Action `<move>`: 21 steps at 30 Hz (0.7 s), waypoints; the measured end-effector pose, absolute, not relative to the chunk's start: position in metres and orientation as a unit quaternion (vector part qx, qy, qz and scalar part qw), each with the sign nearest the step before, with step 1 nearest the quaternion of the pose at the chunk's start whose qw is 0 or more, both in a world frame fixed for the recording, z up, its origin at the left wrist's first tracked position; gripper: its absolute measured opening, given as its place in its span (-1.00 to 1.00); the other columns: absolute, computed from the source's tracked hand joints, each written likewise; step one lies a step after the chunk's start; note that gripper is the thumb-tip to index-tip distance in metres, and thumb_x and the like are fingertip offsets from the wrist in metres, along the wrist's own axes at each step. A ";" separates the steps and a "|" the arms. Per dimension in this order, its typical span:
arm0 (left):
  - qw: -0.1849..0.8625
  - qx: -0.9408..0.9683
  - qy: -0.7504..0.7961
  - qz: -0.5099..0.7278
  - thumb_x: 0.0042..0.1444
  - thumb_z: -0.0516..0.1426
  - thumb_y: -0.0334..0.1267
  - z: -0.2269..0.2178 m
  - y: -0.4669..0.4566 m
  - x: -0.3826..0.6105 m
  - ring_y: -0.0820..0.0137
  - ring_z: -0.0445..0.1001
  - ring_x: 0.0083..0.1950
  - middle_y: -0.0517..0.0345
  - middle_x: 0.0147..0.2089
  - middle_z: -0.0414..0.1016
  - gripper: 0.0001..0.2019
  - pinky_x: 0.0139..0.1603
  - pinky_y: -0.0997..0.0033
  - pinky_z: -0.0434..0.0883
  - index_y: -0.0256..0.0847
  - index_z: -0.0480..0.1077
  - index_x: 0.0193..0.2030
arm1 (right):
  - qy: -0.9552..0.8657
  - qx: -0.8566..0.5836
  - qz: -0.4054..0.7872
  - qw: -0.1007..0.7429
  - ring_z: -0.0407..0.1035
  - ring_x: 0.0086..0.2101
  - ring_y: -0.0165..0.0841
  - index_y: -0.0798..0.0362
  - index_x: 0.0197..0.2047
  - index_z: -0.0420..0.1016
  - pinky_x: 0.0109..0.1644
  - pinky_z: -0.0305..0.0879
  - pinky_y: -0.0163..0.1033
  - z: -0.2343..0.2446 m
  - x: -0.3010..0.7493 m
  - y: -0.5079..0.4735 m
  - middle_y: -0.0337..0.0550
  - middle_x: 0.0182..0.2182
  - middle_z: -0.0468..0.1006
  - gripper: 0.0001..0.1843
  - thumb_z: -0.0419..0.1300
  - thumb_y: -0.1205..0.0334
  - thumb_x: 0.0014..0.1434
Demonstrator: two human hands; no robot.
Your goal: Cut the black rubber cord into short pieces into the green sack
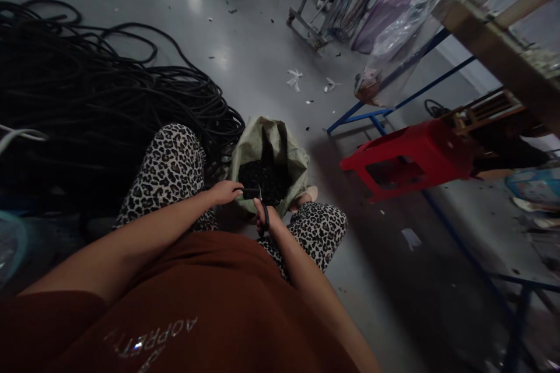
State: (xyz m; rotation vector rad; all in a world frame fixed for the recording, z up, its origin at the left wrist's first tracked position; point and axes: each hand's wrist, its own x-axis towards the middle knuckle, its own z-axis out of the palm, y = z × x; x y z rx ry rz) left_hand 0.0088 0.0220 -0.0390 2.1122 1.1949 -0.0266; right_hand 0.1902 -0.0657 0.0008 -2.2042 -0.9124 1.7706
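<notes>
Left hand (225,192), fingers pinching cord (250,190), faced right hand (272,215), fingers round scissors (266,217); both hung by the near edge of the sack (298,162), seemingly placed to gather bits (266,182).

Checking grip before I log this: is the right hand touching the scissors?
Touching: the head view shows the right hand gripping the scissors by the handle.

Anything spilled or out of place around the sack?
Yes, minor litter: white scraps lie loose on the floor beyond the sack, looking dropped rather than placed. I see no black pieces clearly spilled beside it.
</notes>
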 end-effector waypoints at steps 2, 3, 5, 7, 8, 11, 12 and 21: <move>0.351 0.813 0.464 -0.015 0.16 -0.02 -0.12 -0.039 0.022 0.009 0.27 0.48 0.00 0.13 -0.03 0.56 -0.64 -0.02 0.41 0.36 -0.10 0.49 -0.02 | -0.302 -0.744 0.590 0.083 0.21 -0.75 -0.41 0.12 -0.48 0.34 -0.69 0.25 -0.33 0.004 0.189 -0.066 -0.23 -0.72 0.27 -0.43 -0.06 -0.19 0.29; 0.350 0.813 0.466 -0.020 0.16 -0.02 -0.12 -0.039 0.021 0.009 0.27 0.48 -0.01 0.13 -0.04 0.56 -0.64 -0.02 0.42 0.36 -0.09 0.49 -0.02 | -0.304 -0.745 0.588 0.079 0.21 -0.75 -0.41 0.13 -0.47 0.34 -0.68 0.26 -0.33 0.005 0.189 -0.066 -0.23 -0.72 0.27 -0.44 -0.05 -0.17 0.30; 0.349 0.810 0.470 -0.032 0.16 -0.01 -0.11 -0.038 0.021 0.009 0.30 0.49 -0.01 0.16 -0.05 0.57 -0.65 -0.03 0.44 0.36 -0.06 0.49 -0.02 | -0.313 -0.743 0.587 0.072 0.22 -0.75 -0.42 0.13 -0.44 0.35 -0.67 0.27 -0.33 0.008 0.189 -0.067 -0.24 -0.71 0.28 -0.46 -0.05 -0.15 0.30; 0.353 0.809 0.469 -0.040 0.16 -0.01 -0.11 -0.037 0.021 0.009 0.32 0.49 -0.03 0.18 -0.06 0.57 -0.66 -0.03 0.46 0.35 -0.04 0.50 -0.04 | -0.322 -0.740 0.587 0.067 0.22 -0.75 -0.43 0.13 -0.43 0.35 -0.66 0.27 -0.34 0.007 0.190 -0.067 -0.25 -0.71 0.29 -0.48 -0.04 -0.14 0.30; 0.354 0.809 0.468 -0.041 0.16 -0.01 -0.11 -0.037 0.021 0.009 0.32 0.49 -0.03 0.18 -0.07 0.58 -0.67 -0.04 0.46 0.36 -0.04 0.50 -0.04 | -0.327 -0.738 0.586 0.065 0.22 -0.75 -0.44 0.14 -0.43 0.35 -0.67 0.27 -0.35 0.006 0.191 -0.068 -0.26 -0.71 0.28 -0.48 -0.04 -0.14 0.30; 0.347 0.808 0.475 -0.037 0.15 -0.01 -0.13 -0.036 0.022 0.008 0.29 0.49 -0.02 0.15 -0.05 0.57 -0.66 -0.04 0.44 0.36 -0.06 0.50 -0.04 | -0.332 -0.740 0.582 0.060 0.21 -0.75 -0.45 0.14 -0.47 0.34 -0.68 0.23 -0.38 0.000 0.192 -0.068 -0.25 -0.72 0.27 -0.45 -0.03 -0.16 0.29; 0.344 0.806 0.480 -0.035 0.15 -0.01 -0.14 -0.036 0.022 0.008 0.29 0.49 -0.02 0.14 -0.05 0.57 -0.66 -0.04 0.43 0.36 -0.07 0.50 -0.03 | -0.327 -0.745 0.578 0.059 0.21 -0.75 -0.44 0.13 -0.48 0.34 -0.68 0.23 -0.37 -0.002 0.192 -0.067 -0.25 -0.72 0.26 -0.45 -0.02 -0.17 0.28; 0.347 0.798 0.493 -0.019 0.15 -0.01 -0.14 -0.040 0.024 0.008 0.28 0.47 0.04 0.13 0.01 0.55 -0.62 0.02 0.42 0.35 -0.09 0.48 0.03 | -0.309 -0.739 0.597 0.051 0.29 -0.71 -0.37 0.14 -0.48 0.37 -0.62 0.30 -0.30 -0.001 0.194 -0.064 -0.16 -0.71 0.34 -0.37 -0.06 -0.28 0.24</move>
